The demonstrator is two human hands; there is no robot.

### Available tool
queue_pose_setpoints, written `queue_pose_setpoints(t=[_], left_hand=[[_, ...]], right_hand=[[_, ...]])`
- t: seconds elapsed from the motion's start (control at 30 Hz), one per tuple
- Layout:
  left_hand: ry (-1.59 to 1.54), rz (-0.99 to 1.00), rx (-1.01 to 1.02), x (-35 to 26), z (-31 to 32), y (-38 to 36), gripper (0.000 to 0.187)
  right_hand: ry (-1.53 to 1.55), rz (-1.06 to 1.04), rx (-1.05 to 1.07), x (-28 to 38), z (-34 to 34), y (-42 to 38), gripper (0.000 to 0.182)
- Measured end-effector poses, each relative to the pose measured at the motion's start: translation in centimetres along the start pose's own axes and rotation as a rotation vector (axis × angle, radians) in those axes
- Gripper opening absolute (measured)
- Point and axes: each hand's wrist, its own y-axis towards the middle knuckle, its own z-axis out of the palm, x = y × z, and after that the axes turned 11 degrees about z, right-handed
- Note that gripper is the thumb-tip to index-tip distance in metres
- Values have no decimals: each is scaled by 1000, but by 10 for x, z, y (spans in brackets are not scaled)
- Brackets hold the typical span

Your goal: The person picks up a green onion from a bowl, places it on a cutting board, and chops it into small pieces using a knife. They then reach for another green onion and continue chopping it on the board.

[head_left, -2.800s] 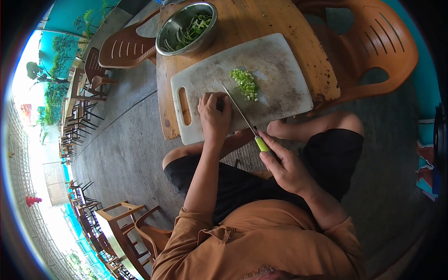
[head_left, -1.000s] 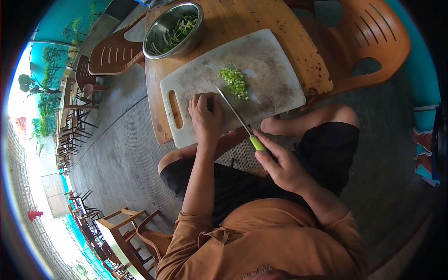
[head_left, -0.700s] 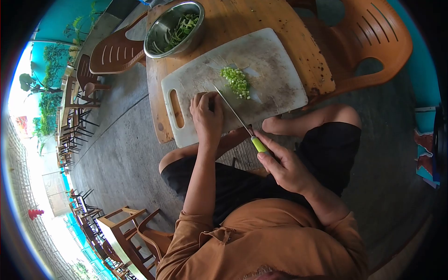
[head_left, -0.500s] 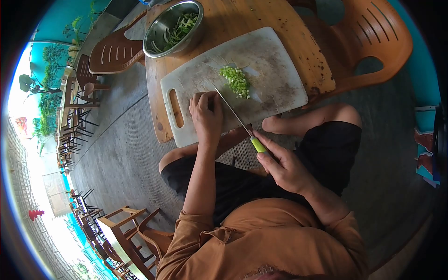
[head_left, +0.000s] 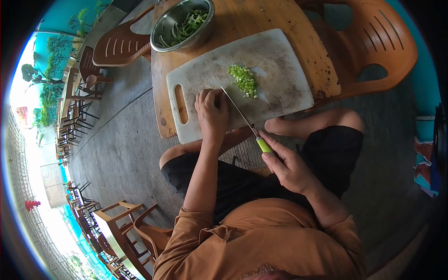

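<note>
Right hand (head_left: 288,169) closed around knife (head_left: 245,120), blade on cutting board (head_left: 280,56). Left hand (head_left: 212,115) curled, pressing the board beside chopped greens (head_left: 244,80).

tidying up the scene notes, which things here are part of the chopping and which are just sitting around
In use: knife, cutting board, chopped greens, left hand, right hand.
Just about: steel bowl of greens, orange chair, brown chair.

Cutting board (head_left: 280,60) on bench (head_left: 261,18); chopped greens (head_left: 244,80) mid-board, bowl (head_left: 183,24) behind-left, my left hand (head_left: 212,114) left of knife (head_left: 242,116).
</note>
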Motion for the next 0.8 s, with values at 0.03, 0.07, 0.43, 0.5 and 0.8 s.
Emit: queue_pose_setpoints(t=[0.03, 0.07, 0.43, 0.5, 0.8], left_hand=[[4, 0, -5, 1, 1, 0, 12], [9, 0, -10, 1, 1, -1, 13], [-31, -6, -19, 6, 4, -2, 11], [-17, -3, -44, 7, 4, -2, 11], [-36, 2, -11, 5, 2, -2, 11]], right_hand=[[-26, 4, -1, 1, 0, 0, 57], [-30, 2, 4, 3, -1, 0, 57], [-97, -30, -33, -1, 3, 14, 59], [-97, -58, -48, -8, 5, 12, 59], [-97, -66, -78, -5, 10, 20, 57]])
